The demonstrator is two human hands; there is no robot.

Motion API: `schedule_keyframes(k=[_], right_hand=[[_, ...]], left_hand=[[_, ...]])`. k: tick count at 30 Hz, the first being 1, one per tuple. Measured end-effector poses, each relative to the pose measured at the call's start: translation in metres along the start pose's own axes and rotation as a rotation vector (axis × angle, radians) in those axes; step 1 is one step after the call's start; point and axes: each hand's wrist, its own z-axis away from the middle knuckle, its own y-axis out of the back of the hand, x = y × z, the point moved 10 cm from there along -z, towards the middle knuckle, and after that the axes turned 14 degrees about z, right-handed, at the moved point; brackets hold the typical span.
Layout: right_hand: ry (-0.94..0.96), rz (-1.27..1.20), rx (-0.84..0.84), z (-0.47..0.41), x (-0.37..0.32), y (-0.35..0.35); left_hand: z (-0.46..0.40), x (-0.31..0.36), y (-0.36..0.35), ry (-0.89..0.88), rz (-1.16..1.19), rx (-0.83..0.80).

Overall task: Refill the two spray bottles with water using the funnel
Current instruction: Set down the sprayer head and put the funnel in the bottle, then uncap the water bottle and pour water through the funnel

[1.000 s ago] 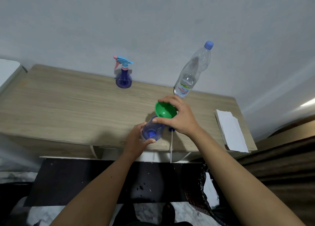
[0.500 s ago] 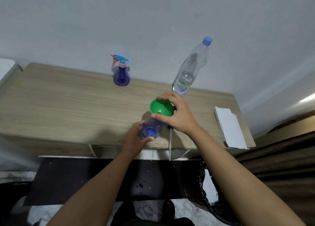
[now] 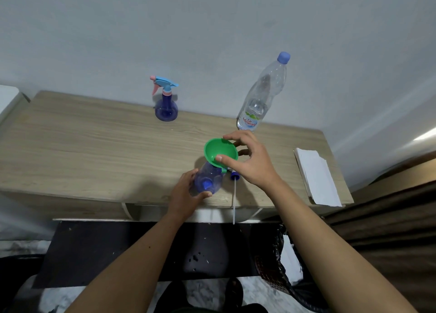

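Table [image 3: 94,152]: long rectangular top in pale wood-grain laminate, matte, set against a plain grey-white wall; bears every item below.

Water bottle [image 3: 262,95]: tall clear plastic, ribbed shoulder, blue screw cap on, printed label band low on the body, water showing in the lower part. Stands at the back right of the table, near the wall, beyond the right hand.

Folded paper [image 3: 316,175]: flat white stack, rectangular, lying on the right end of the table.

Open spray bottle [image 3: 208,179]: translucent blue-violet plastic, rounded body, trigger head off. Stands near the front edge. The left hand [image 3: 184,197] wraps its base from the left, fingers curled round the far side and thumb across the near side.

Capped spray bottle [image 3: 166,100]: same blue-violet bulb body, light blue trigger head with pink nozzle and collar. Stands at the back centre, well apart from both hands.

Funnel [image 3: 220,151]: bright green smooth plastic, wide round bowl, tilted with its mouth toward the camera, sitting atop the open spray bottle's neck. The right hand [image 3: 252,161] pinches its rim, thumb on the near edge, fingers arched over the far edge.

Removed sprayer head [image 3: 234,176]: blue collar with thin white dip tube, lying just right of the open spray bottle, tube overhanging the front edge.
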Motion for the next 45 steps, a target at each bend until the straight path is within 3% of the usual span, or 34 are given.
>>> schedule_keyframes(k=[16,19,23,30,35,45], right_hand=[[-0.111,-0.174,0.062,0.002,0.054,0.027],[-0.13,-0.2,0.058,0.003,0.072,0.032],[-0.146,-0.235,0.059,0.004,0.097,0.04],[-0.184,-0.265,-0.025,0.004,0.14,0.051],[-0.271,-0.281,-0.089,-0.008,0.18,0.058],[-0.257,-0.234,0.004,-0.05,0.223,0.082]], left_hand=[[0.003,0.002,-0.009,0.05,-0.026,-0.039],[0.013,0.005,0.001,0.069,-0.043,0.099],[0.05,0.039,0.003,-0.032,-0.117,0.307],[0.092,0.07,-0.06,-0.076,-0.123,0.411],[0.067,0.087,-0.115,-0.078,-0.092,0.368],[-0.041,0.078,-0.192,-0.009,-0.126,0.23]])
